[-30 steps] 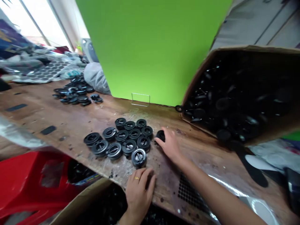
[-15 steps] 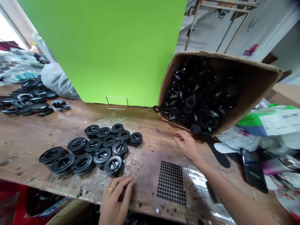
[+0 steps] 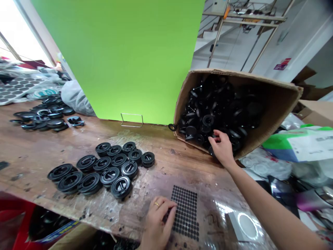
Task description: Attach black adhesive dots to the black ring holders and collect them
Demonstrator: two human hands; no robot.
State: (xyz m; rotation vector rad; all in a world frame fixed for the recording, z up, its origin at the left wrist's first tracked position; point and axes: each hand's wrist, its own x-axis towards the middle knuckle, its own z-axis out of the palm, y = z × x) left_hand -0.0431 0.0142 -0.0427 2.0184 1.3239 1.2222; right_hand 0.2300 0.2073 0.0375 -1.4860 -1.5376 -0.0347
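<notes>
Head view: loose black round plastic parts [image 3: 208,120] could spill if disturbed; the brown cardboard box [image 3: 278,111] holding them lies tipped, mouth facing the worker. Right hand [image 3: 221,147], fingers bent, at its lip; grasp cannot be told. Left hand [image 3: 160,220] loosely curled beside black-dotted sheet [image 3: 187,211], contents hidden.

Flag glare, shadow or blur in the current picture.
Head view: window blown out to white; head view: cardboard box deeply shadowed inside, its black parts merging; head view: glare right of the black dots; head view: right hand fairly clear.
</notes>
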